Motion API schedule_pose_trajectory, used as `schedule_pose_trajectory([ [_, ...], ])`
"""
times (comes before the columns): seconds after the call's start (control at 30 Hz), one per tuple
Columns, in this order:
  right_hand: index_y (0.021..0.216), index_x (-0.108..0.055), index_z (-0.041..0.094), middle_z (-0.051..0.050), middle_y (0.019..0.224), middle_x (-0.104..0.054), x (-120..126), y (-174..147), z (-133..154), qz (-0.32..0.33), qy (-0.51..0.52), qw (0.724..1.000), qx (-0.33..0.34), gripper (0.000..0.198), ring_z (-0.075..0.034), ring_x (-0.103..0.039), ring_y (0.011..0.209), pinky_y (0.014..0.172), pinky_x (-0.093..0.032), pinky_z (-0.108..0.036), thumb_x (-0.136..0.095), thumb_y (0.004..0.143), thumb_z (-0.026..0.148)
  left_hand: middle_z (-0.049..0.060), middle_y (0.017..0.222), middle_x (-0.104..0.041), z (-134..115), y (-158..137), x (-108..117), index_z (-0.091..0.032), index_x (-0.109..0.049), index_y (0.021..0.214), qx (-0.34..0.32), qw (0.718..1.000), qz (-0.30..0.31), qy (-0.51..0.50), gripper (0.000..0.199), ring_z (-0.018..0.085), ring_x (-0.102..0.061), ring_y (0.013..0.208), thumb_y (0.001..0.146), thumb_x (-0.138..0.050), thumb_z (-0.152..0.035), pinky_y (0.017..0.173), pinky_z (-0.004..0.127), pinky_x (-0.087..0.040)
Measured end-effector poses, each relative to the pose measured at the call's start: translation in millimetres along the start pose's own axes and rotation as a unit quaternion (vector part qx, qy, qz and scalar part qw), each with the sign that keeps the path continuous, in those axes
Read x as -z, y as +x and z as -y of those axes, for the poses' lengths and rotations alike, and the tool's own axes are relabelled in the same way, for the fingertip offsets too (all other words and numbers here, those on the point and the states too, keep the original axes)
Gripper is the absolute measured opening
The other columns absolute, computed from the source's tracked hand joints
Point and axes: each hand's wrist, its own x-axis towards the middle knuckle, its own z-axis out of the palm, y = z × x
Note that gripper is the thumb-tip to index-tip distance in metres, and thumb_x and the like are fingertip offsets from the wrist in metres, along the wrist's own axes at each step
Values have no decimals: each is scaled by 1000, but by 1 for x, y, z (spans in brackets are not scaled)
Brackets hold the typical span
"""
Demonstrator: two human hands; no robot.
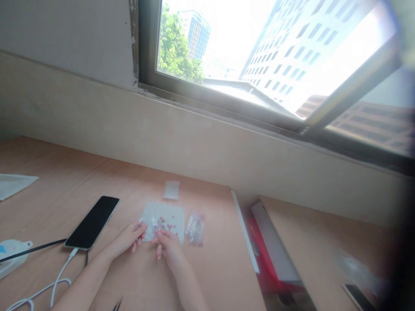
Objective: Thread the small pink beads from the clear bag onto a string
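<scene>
"Bits [169, 226] on the sheet [152, 209]: why there?"
"Probably so they show against white; left hand [134, 233] curled at its edge, right hand [170, 244] curled by them, anything gripped I can't tell"

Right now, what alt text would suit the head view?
A person's left hand and right hand are at a pale sheet scattered with small pink pieces on a table. A smartphone with a white cable lies to the left, a red-edged clear bag to the right; a window stands beyond.
</scene>
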Motion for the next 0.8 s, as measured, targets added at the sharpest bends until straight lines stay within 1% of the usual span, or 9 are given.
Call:
schedule_pose_trajectory([
  [0.13, 81, -51, 9, -8, 76, -60, 2, -1, -2, 7, 11, 1000, 13, 44, -6, -42, 32, 30, -31, -19, -60, 64, 48, -4, 50, -44, 2, 2, -1, -15, -41, 60, 10, 1000, 1, -11, 54, 6, -40, 36, 53, -49, -67, 30, 17, -30],
  [0.27, 81, -52, 8, -9, 75, -60, 4, 0, -6, 7, 9, 999, 40, 41, -5, -41, 32, 30, -31, -18, -58, 67, 46, -4, 41, -39, 11, 7, -1, -15, -38, 53, 30, 999, 19, 19, 56, 6, -37, 31, 59, -39, -71, 29, 17, -28],
  [0.37, 82, -52, 8, -8, 74, -60, 3, 1, -7, 5, 14, 999, 34, 42, -6, -41, 31, 29, -32, -19, -58, 67, 46, -5, 38, -38, 22, 14, 0, -15, -39, 54, 27, 998, 40, 51, 55, 6, -35, 30, 63, -37, -69, 29, 17, -26],
  [0.47, 83, -51, 8, -8, 73, -60, 1, 1, -4, -4, 25, 1000, 19, 44, -6, -41, 31, 28, -32, -18, -60, 64, 47, -5, 41, -38, 26, 18, 0, -15, -40, 58, 13, 998, 37, 43, 53, 6, -37, 32, 60, -41, -68, 29, 17, -28],
  [0.53, 82, -50, 9, -8, 73, -60, 0, 0, -2, -6, 35, 999, 9, 44, -7, -42, 31, 27, -31, -18, -61, 62, 46, -6, 43, -39, 22, 17, 0, -15, -40, 58, 23, 999, 27, 35, 53, 6, -37, 33, 57, -44, -68, 30, 17, -29],
  [0.63, 80, -51, 9, -8, 74, -61, 1, 1, -1, -3, 63, 998, -4, 41, -8, -43, 31, 28, -33, -19, -63, 61, 44, -6, 45, -39, 9, 9, -2, -16, -39, 60, 33, 998, 27, 34, 53, 6, -37, 34, 54, -45, -68, 30, 17, -29],
  [0.73, 79, -51, 9, -8, 71, -61, 4, 2, -1, 6, 94, 995, -18, 41, -9, -45, 32, 30, -36, -20, -66, 57, 41, -6, 47, -39, -8, 1, -5, -15, -41, 62, 22, 998, 34, 49, 53, 6, -37, 36, 55, -44, -67, 32, 17, -30],
  [0.8, 78, -52, 8, -9, 72, -61, 6, 1, 0, 9, 111, 994, -15, 41, -10, -47, 35, 32, -37, -21, -66, 56, 40, -6, 46, -39, -16, 0, -6, -15, -41, 61, 15, 997, 40, 70, 52, 6, -37, 37, 56, -44, -67, 33, 16, -31],
])
